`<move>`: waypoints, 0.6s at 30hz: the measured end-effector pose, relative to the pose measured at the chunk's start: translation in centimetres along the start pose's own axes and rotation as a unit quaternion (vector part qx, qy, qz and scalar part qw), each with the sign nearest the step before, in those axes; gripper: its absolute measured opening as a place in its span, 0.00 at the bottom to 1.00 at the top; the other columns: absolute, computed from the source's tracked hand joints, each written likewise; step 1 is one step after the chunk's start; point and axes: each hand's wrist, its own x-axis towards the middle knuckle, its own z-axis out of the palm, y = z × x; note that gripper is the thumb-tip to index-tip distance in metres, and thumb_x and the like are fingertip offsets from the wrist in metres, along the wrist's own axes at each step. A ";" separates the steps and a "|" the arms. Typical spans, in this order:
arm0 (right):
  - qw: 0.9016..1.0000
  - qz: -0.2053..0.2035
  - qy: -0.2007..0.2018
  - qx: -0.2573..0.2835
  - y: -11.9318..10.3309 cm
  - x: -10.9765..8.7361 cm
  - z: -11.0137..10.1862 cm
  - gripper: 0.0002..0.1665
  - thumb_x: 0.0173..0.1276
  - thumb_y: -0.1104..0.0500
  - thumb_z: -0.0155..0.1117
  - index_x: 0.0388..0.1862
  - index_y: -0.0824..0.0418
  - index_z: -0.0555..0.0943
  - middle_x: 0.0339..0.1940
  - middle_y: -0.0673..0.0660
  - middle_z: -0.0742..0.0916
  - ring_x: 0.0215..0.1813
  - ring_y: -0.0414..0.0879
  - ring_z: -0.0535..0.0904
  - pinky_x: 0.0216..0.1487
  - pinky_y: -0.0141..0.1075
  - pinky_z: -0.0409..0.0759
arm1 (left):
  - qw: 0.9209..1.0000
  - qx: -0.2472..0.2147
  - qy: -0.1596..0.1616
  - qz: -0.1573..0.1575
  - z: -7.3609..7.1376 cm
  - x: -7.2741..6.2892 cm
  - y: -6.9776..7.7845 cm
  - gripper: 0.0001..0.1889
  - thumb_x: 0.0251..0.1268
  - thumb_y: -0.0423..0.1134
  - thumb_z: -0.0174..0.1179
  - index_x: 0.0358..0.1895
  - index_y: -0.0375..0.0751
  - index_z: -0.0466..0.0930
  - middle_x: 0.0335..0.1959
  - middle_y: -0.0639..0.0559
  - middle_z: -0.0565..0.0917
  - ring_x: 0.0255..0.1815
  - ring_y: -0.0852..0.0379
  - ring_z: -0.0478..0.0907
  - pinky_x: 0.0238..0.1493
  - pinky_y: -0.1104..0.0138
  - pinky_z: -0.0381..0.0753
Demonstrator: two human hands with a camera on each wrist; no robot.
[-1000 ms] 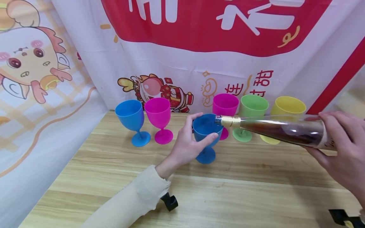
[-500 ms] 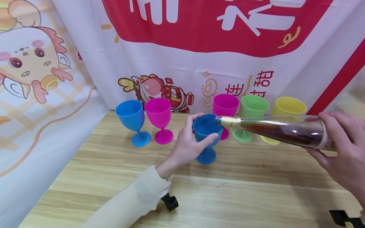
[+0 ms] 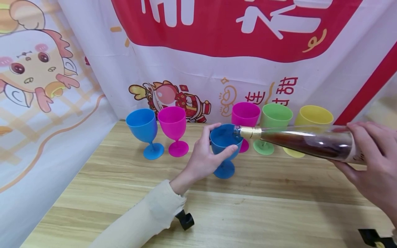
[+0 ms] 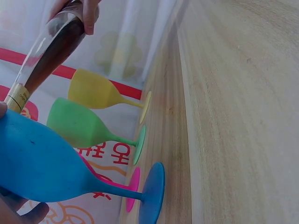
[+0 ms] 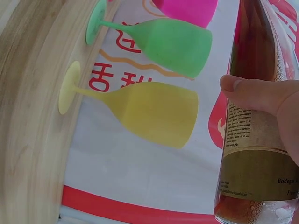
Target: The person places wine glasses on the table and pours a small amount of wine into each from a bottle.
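My left hand holds the bowl of a blue goblet, thumb on the near side and fingers round the far side. The goblet's foot is on the table. In my right hand is a clear glass wine bottle with dark reddish-brown liquid, tipped nearly level. Its mouth lies at the blue goblet's rim, pointing left into the bowl. In the right wrist view the thumb lies across the bottle's label. Whether liquid flows out is too small to tell.
Behind stand a second blue goblet and a pink one at left. Another pink goblet, a green one and a yellow one stand at right, partly behind the bottle. A printed cloth hangs behind the wooden table.
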 end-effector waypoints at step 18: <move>1.000 0.000 -0.021 -0.007 0.1 -0.2 -0.1 0.55 0.77 0.24 0.44 0.69 0.73 0.75 0.60 0.81 0.79 0.60 0.81 0.71 0.88 0.37 0.54 | 1.000 0.000 -0.001 -0.001 0.1 0.0 -0.1 0.42 0.70 0.51 0.70 0.80 0.57 0.56 0.78 0.48 0.72 0.78 0.44 0.71 0.70 0.41 0.81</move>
